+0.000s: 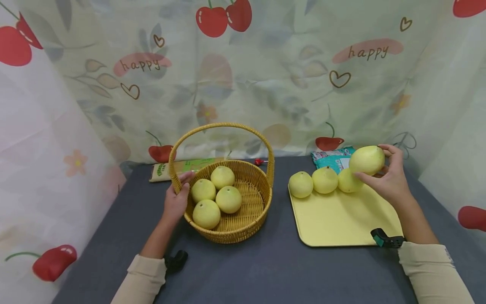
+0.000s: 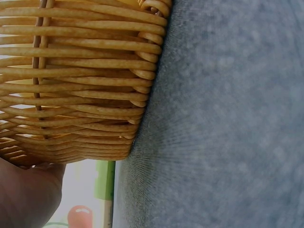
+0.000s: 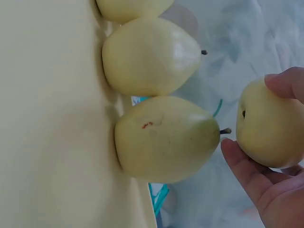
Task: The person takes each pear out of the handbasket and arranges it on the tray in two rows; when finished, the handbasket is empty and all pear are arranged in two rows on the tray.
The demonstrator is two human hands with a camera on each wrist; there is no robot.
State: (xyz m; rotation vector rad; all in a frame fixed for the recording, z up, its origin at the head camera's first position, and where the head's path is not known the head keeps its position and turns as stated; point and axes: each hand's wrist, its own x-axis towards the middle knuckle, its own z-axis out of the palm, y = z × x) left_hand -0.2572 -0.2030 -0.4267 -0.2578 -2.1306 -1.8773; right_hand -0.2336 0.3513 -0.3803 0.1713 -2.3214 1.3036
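My left hand [image 1: 176,202] grips the side of a woven wicker basket [image 1: 262,215] where its tall arched handle [image 1: 224,125] meets the rim. Several pale yellow pears [image 1: 206,214] sit in the left part of the basket. In the left wrist view, the thumb side of the hand lies against the basket's weave [image 2: 85,85]. My right hand [image 1: 392,179] holds a pear [image 1: 367,160] between thumb and fingers, raised above the back of a yellow tray [image 1: 341,228]. Three pears stand in a row there; the nearest one [image 3: 168,140] shows a small red mark in the right wrist view.
A teal packet [image 1: 330,159] lies behind the tray. Behind the basket is a green-and-beige packet [image 1: 161,171], with a small red item [image 1: 259,161] to its right. Everything stands on a dark grey tabletop [image 1: 265,270], enclosed by a printed curtain [image 1: 243,84].
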